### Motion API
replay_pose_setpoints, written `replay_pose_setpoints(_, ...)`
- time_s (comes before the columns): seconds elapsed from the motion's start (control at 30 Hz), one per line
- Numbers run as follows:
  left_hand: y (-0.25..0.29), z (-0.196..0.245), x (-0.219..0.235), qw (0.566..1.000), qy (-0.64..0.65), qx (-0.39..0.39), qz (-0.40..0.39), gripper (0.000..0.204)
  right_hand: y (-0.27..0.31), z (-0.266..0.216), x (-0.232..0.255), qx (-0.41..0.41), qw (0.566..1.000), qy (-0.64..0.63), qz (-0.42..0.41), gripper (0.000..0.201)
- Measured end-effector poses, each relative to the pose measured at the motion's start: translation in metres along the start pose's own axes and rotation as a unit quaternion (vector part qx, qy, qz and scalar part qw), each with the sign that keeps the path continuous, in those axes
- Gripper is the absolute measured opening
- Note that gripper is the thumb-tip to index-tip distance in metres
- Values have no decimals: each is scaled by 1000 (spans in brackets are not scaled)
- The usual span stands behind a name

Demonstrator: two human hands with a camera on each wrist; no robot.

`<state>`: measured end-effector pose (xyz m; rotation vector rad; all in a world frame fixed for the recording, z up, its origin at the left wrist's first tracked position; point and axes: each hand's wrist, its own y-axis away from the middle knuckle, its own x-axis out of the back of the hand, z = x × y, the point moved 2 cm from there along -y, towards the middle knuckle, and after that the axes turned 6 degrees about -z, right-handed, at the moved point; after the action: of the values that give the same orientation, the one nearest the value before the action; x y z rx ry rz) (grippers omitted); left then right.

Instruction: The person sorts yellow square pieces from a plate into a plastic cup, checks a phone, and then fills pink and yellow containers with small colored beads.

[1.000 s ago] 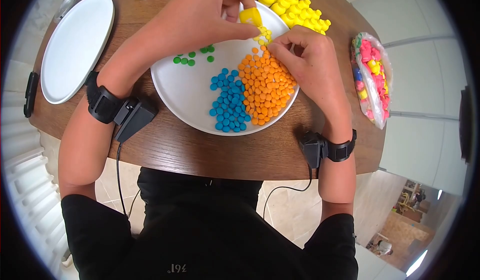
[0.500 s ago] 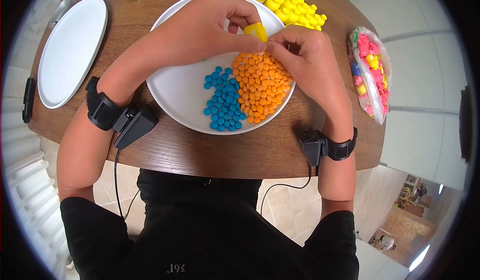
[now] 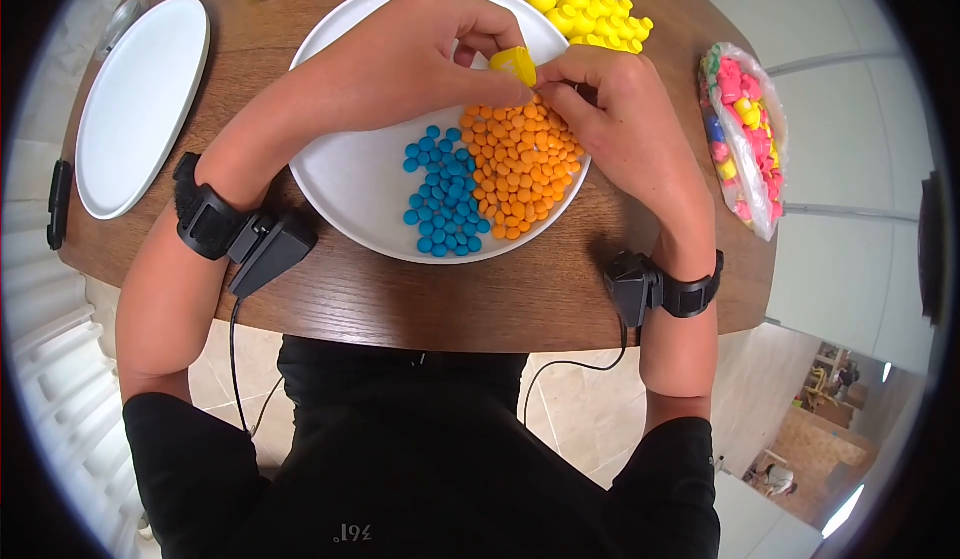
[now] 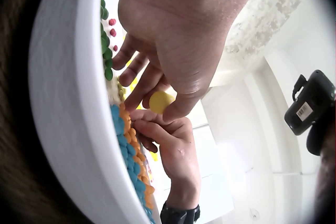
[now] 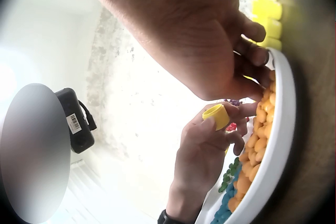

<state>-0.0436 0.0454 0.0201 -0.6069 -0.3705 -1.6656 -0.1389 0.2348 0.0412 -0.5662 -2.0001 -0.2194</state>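
Left hand point(image 3: 415, 54) pinches yellow cap point(image 3: 515, 63) over plate point(image 3: 350, 189).

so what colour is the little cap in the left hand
Yellow; the cap in the left hand shows best in the head view.

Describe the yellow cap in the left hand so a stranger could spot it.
Start at the big round white plate mid-table. Above its orange candy pile, the left hand pinches a small yellow cap. Unlike the yellow caps heaped beyond the plate, it is held up alone.
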Motion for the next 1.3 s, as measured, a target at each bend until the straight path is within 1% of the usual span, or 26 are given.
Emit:
replay_pose_setpoints(0.07, 1, 2, -1, 1000, -5, -7, 12, 33, 2, -2, 2, -13, 1000, 0, -14, 21)
replay_pose_setpoints(0.13, 1, 3, -1, 1000, -14, 3, 2, 33, 3, -5, 4, -16, 1000, -3, -21, 21)
replay_pose_setpoints(0.27, 2, 2, -2, 1000, -26, -4, 1, 34, 4, -6, 4, -26, 999, -18, -39, 22)
replay_pose_setpoints(0.4, 1, 3, -1, 1000, -28, 0, -1, 34, 5, -6, 5, -24, 998, -33, -39, 21)
replay_pose_setpoints(0.47, 1, 4, 0, 1000, -27, 0, -3, 35, 5, -6, 6, -41, 998, -35, -21, 21)
replay_pose_setpoints(0.53, 0, 4, 0, 1000, -7, 16, -13, 34, 4, -2, 6, -34, 999, -28, -7, 21)
replay_pose_setpoints(0.6, -1, 0, -2, 1000, 9, 9, -6, 34, 3, 0, 5, -27, 999, -20, 7, 20)
replay_pose_setpoints(0.67, 0, 0, -2, 1000, 25, 1, 0, 33, 2, 1, 4, -31, 999, -6, -5, 20)
replay_pose_setpoints(0.77, 1, 2, -4, 1000, -15, -4, 14, 30, 4, -2, 4, -14, 1000, 7, -23, 19)
replay_pose_setpoints(0.83, 1, -2, -8, 999, -5, -47, 23, 28, 4, -3, 5, -16, 999, -3, -34, 19)
replay_pose_setpoints(0.87, 1, -1, -6, 999, -5, -47, 23, 28, 4, -4, 5, -19, 999, -12, -44, 19)
replay_pose_setpoints(0.93, 2, 3, -5, 1000, -8, -22, 2, 27, 5, -6, 7, -25, 998, -16, -49, 19)
replay_pose_setpoints(1.0, 2, 3, -6, 1000, -2, -25, 6, 27, 6, -6, 9, -31, 998, -20, -55, 19)
replay_pose_setpoints(1.07, 2, 1, -5, 1000, 5, -26, 12, 27, 7, -5, 12, -41, 999, -3, -6, 18)
replay_pose_setpoints(1.1, 2, -1, -4, 999, -7, -45, 19, 25, 6, -5, 13, -40, 999, -3, -7, 18)
replay_pose_setpoints(1.13, 1, -2, -3, 997, -19, -65, 27, 24, 5, -3, 15, -48, 999, 25, 2, 18)
replay_pose_setpoints(1.17, 0, -2, -1, 997, -19, -65, 28, 24, 5, -2, 16, -56, 997, 54, 11, 17)
replay_pose_setpoints(1.2, 0, -2, 3, 998, -10, -57, 40, 23, 5, -2, 15, -56, 997, 54, 11, 17)
replay_pose_setpoints(1.27, 0, -1, 9, 997, -2, -51, 52, 21, 7, -3, 14, -32, 997, 66, 5, 17)
replay_pose_setpoints(1.3, 0, -1, 12, 998, 11, -23, 55, 20, 7, -4, 14, -32, 997, 66, 6, 17)
